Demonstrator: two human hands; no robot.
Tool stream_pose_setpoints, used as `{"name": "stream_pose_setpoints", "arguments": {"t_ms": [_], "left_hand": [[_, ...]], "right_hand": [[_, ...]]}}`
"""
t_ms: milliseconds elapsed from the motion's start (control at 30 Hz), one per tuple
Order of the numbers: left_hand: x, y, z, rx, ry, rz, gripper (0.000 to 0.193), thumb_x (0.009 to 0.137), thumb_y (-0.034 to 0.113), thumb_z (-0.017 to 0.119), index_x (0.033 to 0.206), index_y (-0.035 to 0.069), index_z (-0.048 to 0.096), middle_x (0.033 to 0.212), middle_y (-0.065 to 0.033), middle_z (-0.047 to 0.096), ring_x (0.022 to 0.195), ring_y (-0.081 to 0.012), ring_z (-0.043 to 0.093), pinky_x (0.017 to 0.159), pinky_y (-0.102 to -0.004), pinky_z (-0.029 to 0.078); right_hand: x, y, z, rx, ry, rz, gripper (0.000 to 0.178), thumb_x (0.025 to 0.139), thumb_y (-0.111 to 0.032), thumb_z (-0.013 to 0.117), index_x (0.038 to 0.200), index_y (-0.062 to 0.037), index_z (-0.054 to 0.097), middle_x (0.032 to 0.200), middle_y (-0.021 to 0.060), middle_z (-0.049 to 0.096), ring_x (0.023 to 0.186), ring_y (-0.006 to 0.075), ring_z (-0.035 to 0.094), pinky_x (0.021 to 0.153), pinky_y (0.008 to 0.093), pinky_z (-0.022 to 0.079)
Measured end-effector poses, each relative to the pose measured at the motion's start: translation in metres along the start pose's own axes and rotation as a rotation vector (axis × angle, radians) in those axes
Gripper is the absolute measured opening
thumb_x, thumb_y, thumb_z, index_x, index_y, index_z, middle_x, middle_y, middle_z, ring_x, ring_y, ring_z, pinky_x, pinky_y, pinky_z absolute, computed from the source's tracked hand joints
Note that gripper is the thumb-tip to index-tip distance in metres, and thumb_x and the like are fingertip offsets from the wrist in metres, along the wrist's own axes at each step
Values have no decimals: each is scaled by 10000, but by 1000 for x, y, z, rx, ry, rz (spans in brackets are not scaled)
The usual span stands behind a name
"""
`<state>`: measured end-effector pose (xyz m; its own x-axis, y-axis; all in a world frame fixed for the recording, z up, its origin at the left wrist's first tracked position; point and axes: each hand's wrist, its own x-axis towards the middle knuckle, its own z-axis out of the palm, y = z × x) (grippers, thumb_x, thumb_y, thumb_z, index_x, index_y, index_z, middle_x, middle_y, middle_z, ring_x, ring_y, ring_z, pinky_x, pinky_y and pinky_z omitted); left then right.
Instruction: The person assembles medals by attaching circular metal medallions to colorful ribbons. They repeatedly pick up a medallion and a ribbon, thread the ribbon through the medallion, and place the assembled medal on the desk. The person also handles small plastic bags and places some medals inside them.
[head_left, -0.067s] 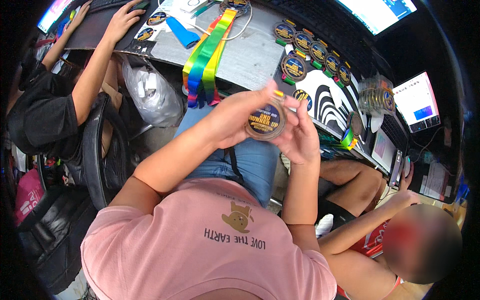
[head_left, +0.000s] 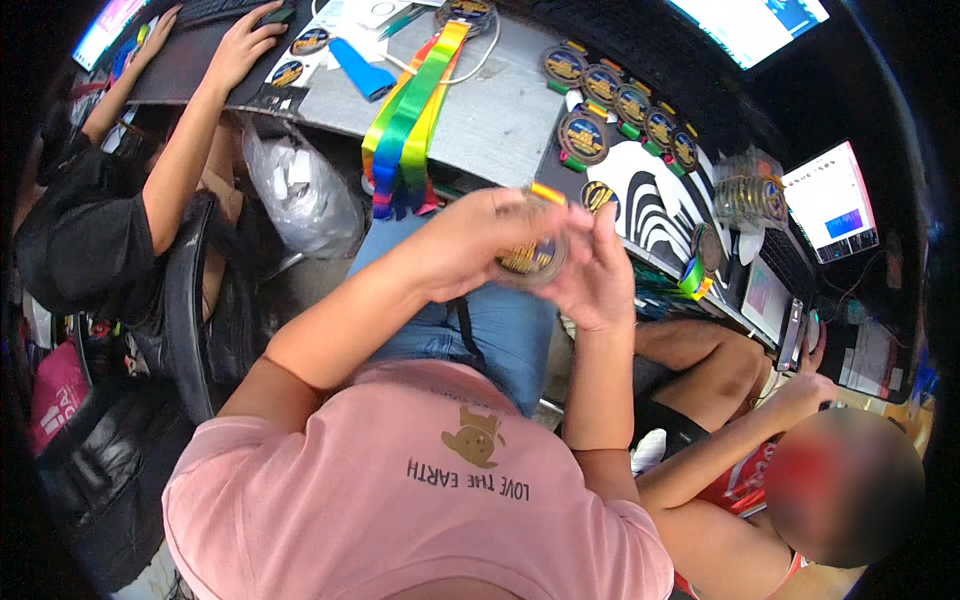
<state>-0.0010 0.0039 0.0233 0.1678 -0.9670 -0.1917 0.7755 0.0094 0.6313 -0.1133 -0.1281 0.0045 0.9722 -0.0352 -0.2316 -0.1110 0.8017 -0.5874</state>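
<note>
Over my lap, a round medal (head_left: 533,260) with a dark printed face and clear rim is held between my hands, blurred by motion. My left hand (head_left: 470,240) is closed on its left side, thumb across the upper part. Against the right edge, my right hand (head_left: 600,280) has its fingers bent around the medal; the exact contact is smeared. A short yellow and red ribbon piece (head_left: 546,193) shows at the top. Just beyond my right fingertips, a round printed disc (head_left: 599,197) lies on the desk.
Several similar medals (head_left: 583,137) lie on the desk to the right, near a stack of medals (head_left: 750,192). Rainbow ribbons (head_left: 412,120) hang over the front edge beside a blue object (head_left: 360,70). Co-workers sit at both sides; a plastic bag (head_left: 305,190) hangs at left.
The medal has tilted in my hands, so its printed face is foreshortened and blurred. My left thumb and fingers have shifted slightly; the desk things look the same.
</note>
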Motion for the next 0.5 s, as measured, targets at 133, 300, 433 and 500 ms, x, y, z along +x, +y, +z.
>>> {"name": "stream_pose_setpoints", "arguments": {"t_ms": [133, 300, 433, 500], "left_hand": [[-14, -4, 4, 395, -31, -231, 258, 920, 107, 621, 1156, 11, 583, 998, -112, 668, 884, -190, 682, 755, -311, 562], [-11, -40, -47, 753, -355, -154, 225, 961, 123, 552, 1147, -2, 575, 1104, -74, 636, 1077, -164, 587, 938, -319, 459], [-16, -70, -95, 908, -381, -314, 248, 935, 108, 588, 1162, 9, 572, 1127, -66, 614, 1078, -149, 560, 972, -320, 424], [-17, -68, -90, 1158, -497, -82, 269, 903, 121, 639, 1142, 15, 576, 1121, -76, 591, 1043, -138, 546, 928, -311, 429]], "right_hand": [[4, 6, 0, -329, -231, -40, 851, 931, -583, 432, 1395, 121, 314, 1432, 294, 371, 1269, 333, 480, 1009, 435, 432], [-9, -3, 0, -123, -178, -340, 334, 999, -366, 448, 849, -70, 493, 703, 61, 544, 593, 171, 545, 679, 343, 503], [-16, -23, -4, 33, -252, -495, 294, 1040, -329, 352, 858, -111, 425, 562, -45, 280, 474, 80, 249, 481, 252, 258], [-14, -18, -4, 117, -198, -461, 294, 1028, -340, 384, 863, -104, 441, 558, -42, 282, 469, 83, 250, 466, 255, 243]]}}
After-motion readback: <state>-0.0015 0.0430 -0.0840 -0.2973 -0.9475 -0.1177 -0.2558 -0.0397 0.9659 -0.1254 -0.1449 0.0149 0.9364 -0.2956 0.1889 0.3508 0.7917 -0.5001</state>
